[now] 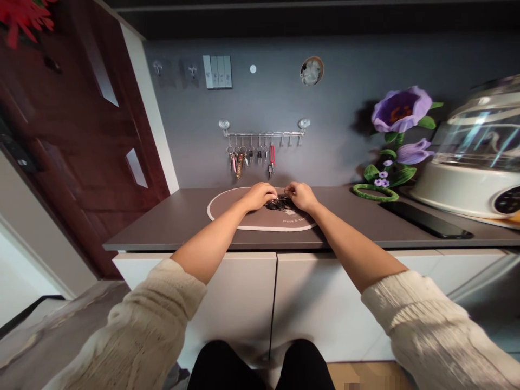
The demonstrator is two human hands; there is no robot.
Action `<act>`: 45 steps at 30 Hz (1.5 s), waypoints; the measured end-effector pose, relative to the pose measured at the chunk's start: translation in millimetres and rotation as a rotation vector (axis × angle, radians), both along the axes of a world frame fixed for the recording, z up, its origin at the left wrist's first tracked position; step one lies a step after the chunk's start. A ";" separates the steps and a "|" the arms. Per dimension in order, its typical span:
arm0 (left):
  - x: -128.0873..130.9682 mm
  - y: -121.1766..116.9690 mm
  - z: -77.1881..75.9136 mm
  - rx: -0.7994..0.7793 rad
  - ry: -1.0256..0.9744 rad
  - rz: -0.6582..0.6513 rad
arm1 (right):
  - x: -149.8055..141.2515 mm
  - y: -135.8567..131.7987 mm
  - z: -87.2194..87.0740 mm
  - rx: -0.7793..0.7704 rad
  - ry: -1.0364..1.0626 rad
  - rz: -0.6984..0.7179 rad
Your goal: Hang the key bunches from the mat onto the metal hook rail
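On an oval brown mat (227, 208) with a pale rim lies a small pile of dark keys (279, 203). My left hand (260, 196) reaches in from the left, its fingers closed in a pinch on keys at the pile's edge. From the right comes my right hand (301, 196), fingers curled and pressed together just over the pile; what they hold is too small to make out. Behind both hands, a clear hook rail (266, 134) on the grey wall carries several keys, among them a red-strapped key (272, 161), while its rightmost hooks hang bare.
At the right of the grey countertop (162, 216) stand a purple knitted flower (402, 111) with a green ring base, a black phone (426, 219) and a white appliance with a clear body (459, 181). Pale cabinet doors (227, 303) are below; a dark red door (93, 135) is left.
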State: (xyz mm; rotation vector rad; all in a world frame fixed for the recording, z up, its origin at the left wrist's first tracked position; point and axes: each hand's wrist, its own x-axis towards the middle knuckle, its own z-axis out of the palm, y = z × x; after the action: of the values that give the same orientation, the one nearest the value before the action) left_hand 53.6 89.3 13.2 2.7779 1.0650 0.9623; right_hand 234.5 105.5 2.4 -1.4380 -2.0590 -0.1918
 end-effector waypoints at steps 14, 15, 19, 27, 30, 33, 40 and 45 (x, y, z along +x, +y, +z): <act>-1.1 -4.7 7.5 -0.124 -0.247 0.102 | -0.8 -2.8 2.7 -0.007 0.028 0.002; -1.0 -5.2 8.2 -0.130 -0.265 0.110 | -0.8 -2.8 2.8 -0.006 0.030 0.004; -1.0 -5.3 9.0 -0.162 -0.328 0.141 | -0.6 -3.5 3.6 0.010 0.043 0.014; -2.8 2.2 6.0 -0.273 -0.528 0.103 | -1.7 -7.9 6.7 0.035 0.055 0.031; -2.2 5.7 6.1 -0.393 -0.670 0.073 | -1.9 -9.0 7.7 0.051 0.068 0.049; -2.0 7.8 7.3 -0.477 -0.801 0.032 | -1.7 -8.9 7.9 0.056 0.084 0.063; -4.4 6.7 11.4 -0.600 -1.023 -0.057 | -2.6 -10.1 8.6 0.083 0.143 0.089; -5.5 6.6 12.5 -0.660 -1.123 -0.070 | -7.0 -18.0 12.3 0.155 0.234 0.143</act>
State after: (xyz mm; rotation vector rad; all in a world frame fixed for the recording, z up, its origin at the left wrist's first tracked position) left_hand 48.1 95.9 25.7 1.3599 0.8161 1.4822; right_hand 227.5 87.5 14.7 -1.1579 -1.9018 -0.1153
